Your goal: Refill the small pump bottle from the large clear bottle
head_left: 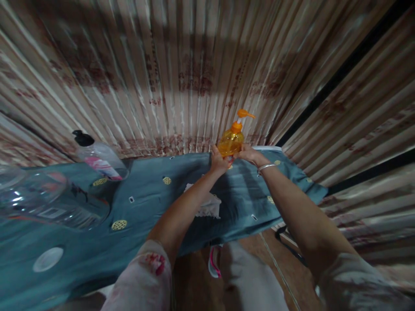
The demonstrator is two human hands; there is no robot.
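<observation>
Both my hands are wrapped round the lower part of a pump bottle (231,140) with amber liquid and an orange pump head. It stands upright near the far edge of the cloth-covered table, its spout pointing right. My left hand (219,161) grips its left side, and my right hand (248,153) closes on its right side; a silver bangle circles that wrist. Below the left forearm lies a crumpled white cloth (209,206), partly hidden by the arm. The fingers cover much of the bottle's base.
On the left stand a clear bottle with a black cap (102,160) and a large transparent container (65,201). A white round lid (48,259) lies nearer me. Patterned curtains (194,77) hang behind the teal tablecloth (145,185); dark poles cross at the right.
</observation>
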